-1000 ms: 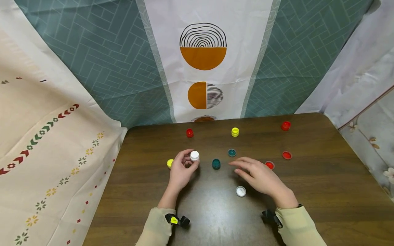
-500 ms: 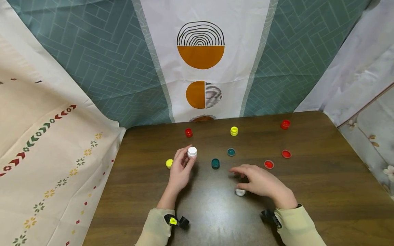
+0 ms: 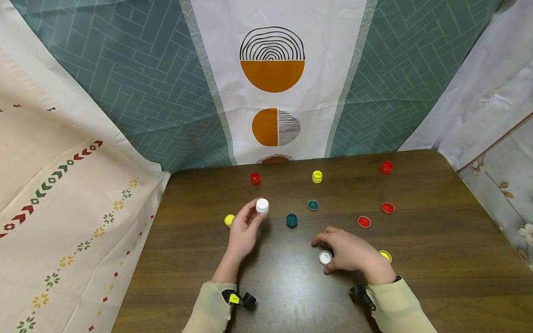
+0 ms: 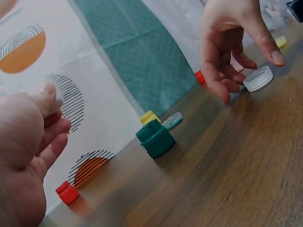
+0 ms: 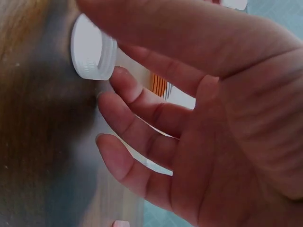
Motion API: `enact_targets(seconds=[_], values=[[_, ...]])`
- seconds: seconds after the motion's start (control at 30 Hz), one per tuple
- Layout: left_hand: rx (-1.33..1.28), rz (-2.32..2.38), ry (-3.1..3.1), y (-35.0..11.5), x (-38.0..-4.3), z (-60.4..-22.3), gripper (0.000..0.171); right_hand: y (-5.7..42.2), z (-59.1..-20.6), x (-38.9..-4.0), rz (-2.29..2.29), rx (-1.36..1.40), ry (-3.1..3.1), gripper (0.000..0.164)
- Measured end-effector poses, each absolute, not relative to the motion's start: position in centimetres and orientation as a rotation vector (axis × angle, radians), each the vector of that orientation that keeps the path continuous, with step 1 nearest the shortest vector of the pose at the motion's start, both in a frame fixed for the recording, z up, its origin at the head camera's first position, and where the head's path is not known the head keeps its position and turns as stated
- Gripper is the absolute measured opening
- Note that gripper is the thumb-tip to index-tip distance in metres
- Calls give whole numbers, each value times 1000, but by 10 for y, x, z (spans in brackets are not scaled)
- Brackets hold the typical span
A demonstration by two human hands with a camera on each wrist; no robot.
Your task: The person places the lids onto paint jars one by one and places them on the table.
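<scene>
My left hand (image 3: 243, 233) pinches a small white paint jar (image 3: 262, 206) between thumb and fingers, raised above the table. The left wrist view hides most of that jar behind the thumb. My right hand (image 3: 351, 252) is low over the wood, thumb and fingers spread around a white lid (image 3: 325, 257). That lid (image 5: 90, 49) lies with its hollow side up, its rim close to the fingertips. Between the hands stands a dark green jar (image 3: 292, 220), with a green lid (image 3: 312, 205) just behind it.
Toward the back edge stand a red jar (image 3: 255, 179), a yellow jar (image 3: 317, 176) and another red jar (image 3: 386, 167). Two red lids (image 3: 364, 222) lie at right. A yellow lid (image 3: 385, 255) is partly behind my right wrist. Left of my left hand sits a yellow jar (image 3: 229, 220).
My right hand has come down and nearer me to the white lid, its thumb moving to the near side. The left hand keeps its hold on the white jar, shifting slightly.
</scene>
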State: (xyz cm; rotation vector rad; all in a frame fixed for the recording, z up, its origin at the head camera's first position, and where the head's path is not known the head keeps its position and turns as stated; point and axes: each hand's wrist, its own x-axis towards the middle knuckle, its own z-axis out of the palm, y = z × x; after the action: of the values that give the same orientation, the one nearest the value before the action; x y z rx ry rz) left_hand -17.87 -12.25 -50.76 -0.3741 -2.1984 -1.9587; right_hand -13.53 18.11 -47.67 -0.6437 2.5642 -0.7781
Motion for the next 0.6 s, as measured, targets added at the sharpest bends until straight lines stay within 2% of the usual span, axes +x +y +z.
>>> enact_targets(seconds=[0.2, 0.37, 0.6], values=[[-343, -1956, -2231, -124, -178, -506, 52, 180, -477, -134, -755, -612, 2573, 46], [-332, -1946, -2229, -124, -179, -507, 44, 179, -476, -134, -758, -625, 2575, 40], [-341, -1954, -2217, -123, -179, -509, 43, 180, -477, -135, -753, -685, 2579, 35]])
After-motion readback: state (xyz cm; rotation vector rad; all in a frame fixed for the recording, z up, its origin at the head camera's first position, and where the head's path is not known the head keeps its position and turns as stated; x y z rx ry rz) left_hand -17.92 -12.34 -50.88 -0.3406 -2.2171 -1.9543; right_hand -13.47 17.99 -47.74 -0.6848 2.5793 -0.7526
